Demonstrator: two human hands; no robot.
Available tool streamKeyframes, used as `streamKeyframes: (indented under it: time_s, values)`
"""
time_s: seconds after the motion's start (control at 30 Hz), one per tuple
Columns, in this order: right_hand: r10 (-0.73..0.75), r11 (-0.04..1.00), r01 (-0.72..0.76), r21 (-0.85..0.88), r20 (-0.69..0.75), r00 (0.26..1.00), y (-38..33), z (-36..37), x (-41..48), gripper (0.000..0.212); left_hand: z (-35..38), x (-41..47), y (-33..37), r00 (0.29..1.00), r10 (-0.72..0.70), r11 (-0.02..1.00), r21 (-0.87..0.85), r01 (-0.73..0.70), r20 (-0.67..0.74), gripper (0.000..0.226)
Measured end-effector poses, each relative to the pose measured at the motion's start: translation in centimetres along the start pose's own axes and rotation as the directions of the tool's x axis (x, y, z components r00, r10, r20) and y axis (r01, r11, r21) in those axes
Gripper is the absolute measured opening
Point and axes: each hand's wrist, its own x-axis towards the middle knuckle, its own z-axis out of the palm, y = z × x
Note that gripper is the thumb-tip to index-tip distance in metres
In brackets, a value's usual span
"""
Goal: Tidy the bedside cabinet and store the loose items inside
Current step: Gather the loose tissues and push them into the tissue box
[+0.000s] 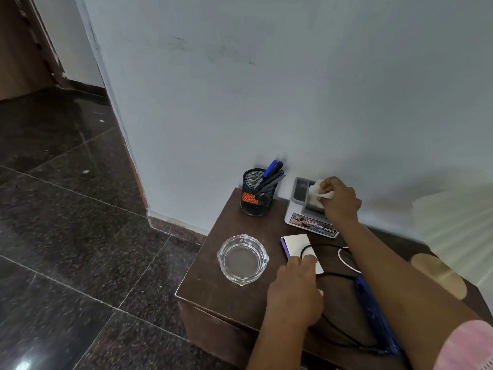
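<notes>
Honestly, little seems to be stored yet: a tissue (317, 189) is pinched by the right hand (340, 200), the notepad (297, 244) gripped by the left hand (294, 287), ashtray (242, 259) and pen holder (257, 198) left out.

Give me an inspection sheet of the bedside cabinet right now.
Surface: brown cabinet top, crowded.
Job's things: mesh pen holder with pens, glass ashtray, white notepad, grey tray with car stickers, blue flat item partly under the right arm.
Clutter: white tissue over the tray; tan mat.
Grips: right hand pinches the tissue; left hand rests fingers on the notepad, hold unclear.
Cables: black cable loops over the notepad; white cable beside it.
Surroundings: pale wall, dark stone floor, white striped fabric at right.
</notes>
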Motion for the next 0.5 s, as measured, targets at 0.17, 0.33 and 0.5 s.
streamKeyframes:
  time_s: [0.17, 0.33, 0.5]
  values:
    - [-0.016, 0.972, 0.025, -0.233, 0.04, 0.999, 0.5, -0.4, -0.2, 0.022, 0.1, 0.0, 0.1, 1.0, 0.002, 1.0, -0.008, -0.002, 0.021, 0.051]
    - [-0.101, 0.94, 0.108, -0.322, 0.039, 0.994, 0.7, -0.8, -0.5, 0.032, 0.3, 0.1, 0.1, 0.999, 0.005, 1.0, -0.013, -0.005, 0.035, 0.053]
    - [-0.115, 0.925, 0.138, -0.354, 0.084, 0.99, 0.2, -1.1, -0.7, 0.018, 0.4, 0.1, 0.0, 0.999, 0.009, 1.0, -0.013, -0.008, 0.049, 0.055]
